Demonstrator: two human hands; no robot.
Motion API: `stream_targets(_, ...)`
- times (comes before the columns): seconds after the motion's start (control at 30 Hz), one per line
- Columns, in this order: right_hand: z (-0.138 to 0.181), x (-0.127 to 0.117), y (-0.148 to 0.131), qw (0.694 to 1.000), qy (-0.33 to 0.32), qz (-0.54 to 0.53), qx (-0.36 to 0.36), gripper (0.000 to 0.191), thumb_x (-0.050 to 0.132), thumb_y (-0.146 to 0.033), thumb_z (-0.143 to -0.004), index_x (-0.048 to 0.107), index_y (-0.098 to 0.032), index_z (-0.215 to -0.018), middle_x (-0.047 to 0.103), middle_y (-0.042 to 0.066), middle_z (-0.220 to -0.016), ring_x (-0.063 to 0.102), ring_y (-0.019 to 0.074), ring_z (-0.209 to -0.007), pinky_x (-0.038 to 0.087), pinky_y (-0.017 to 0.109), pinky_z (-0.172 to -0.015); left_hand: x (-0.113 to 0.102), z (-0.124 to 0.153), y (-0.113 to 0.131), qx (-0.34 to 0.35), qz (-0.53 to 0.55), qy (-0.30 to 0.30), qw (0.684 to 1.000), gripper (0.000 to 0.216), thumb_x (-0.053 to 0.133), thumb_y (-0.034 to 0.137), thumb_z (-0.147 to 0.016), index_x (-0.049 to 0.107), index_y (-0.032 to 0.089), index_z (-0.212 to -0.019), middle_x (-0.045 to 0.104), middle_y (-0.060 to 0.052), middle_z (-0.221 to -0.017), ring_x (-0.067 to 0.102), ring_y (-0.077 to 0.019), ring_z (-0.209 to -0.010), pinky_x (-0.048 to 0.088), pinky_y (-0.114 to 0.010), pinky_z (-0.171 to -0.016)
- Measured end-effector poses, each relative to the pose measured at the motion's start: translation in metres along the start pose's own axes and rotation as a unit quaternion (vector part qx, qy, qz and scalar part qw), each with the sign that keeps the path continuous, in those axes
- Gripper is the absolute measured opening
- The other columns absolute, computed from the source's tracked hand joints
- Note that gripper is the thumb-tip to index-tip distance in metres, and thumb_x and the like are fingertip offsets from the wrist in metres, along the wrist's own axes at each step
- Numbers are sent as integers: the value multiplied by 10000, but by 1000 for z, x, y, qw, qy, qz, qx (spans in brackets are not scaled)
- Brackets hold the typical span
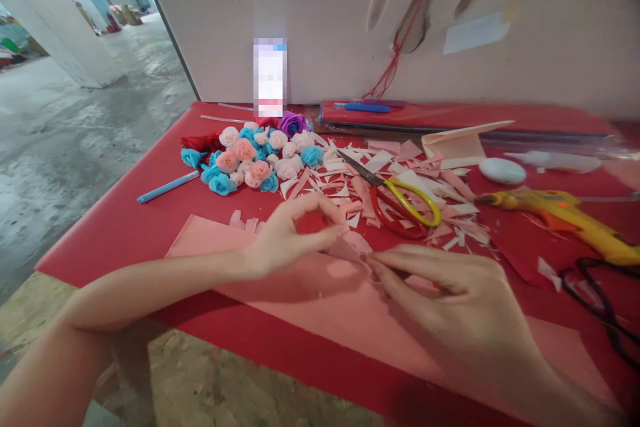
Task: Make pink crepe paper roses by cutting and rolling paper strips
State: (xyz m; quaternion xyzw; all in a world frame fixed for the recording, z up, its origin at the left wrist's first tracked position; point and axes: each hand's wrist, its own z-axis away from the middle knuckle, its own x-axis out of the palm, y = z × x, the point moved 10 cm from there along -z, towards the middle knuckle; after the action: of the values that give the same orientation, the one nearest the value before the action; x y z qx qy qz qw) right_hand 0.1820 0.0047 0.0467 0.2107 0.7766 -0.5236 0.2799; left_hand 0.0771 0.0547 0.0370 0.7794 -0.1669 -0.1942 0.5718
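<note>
The person's left hand (295, 237) and right hand (450, 287) have their fingers pinched on a small pink paper piece (354, 244), just above a pink sheet (300, 290) lying along the red counter (113, 227). Right beyond them, scissors (379, 181) rest on a litter of paper scraps (363, 199), crowding that space. Paper flowers (245, 150) cluster to the left; rightward lie a yellow glue gun (565, 210) and a looping black cord (603, 303).

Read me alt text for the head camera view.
A left hand and right hand pinch a small pink piece above a large pink sheet on a red table. Behind them are scissors, paper scraps and clustered flowers; a yellow glue gun lies at right.
</note>
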Motion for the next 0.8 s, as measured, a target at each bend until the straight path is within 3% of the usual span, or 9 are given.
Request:
stream_targets(0.07,-1,10,21,991,-50,-76,99,162,540,-256,-749,657,-181,-666,621,22,-570,537,122,-468,423,189,-392,-15,-5,13,47,-41,33,997,35,562,151,-745,531,160,-730,554,5,-730,517,-85,-696,441,-214,-685)
stream_targets(0.17,8,43,43,949,-179,-154,211,222,532,-311,-736,644,-143,-645,585,35,-527,522,128,-449,423,212,-404,-16,-8,27,114,-175,2,978,52,529,107,-757,548,156,-754,582,-9,-755,525,-94,-735,437,-223,-718)
stream_targets(0.3,21,81,49,905,-313,-189,216,201,530,-228,-712,595,-116,-559,559,33,-539,514,118,-497,408,224,-489,1,7,24,190,-376,-95,902,92,512,137,-781,601,158,-775,620,-34,-776,531,-132,-764,418,-294,-768)
stream_targets(0.4,21,91,48,906,-325,-196,186,190,533,-187,-696,585,-117,-527,559,30,-582,506,119,-558,388,230,-536,0,22,7,190,-448,-126,864,132,490,154,-805,620,165,-829,632,-38,-790,536,-154,-809,382,-341,-819)
stream_targets(0.6,18,92,45,913,-310,-205,166,185,543,-200,-701,613,-125,-548,552,29,-646,521,139,-637,392,241,-584,-16,33,-16,127,-479,-120,860,192,434,133,-833,622,173,-847,647,-36,-840,518,-142,-789,386,-310,-778)
stream_targets(0.8,18,92,44,916,-310,-197,160,186,538,-174,-695,610,-125,-530,546,26,-645,509,130,-618,364,234,-552,1,39,-15,155,-505,-120,840,158,477,216,-828,623,189,-882,645,-26,-886,514,-148,-825,329,-368,-912)
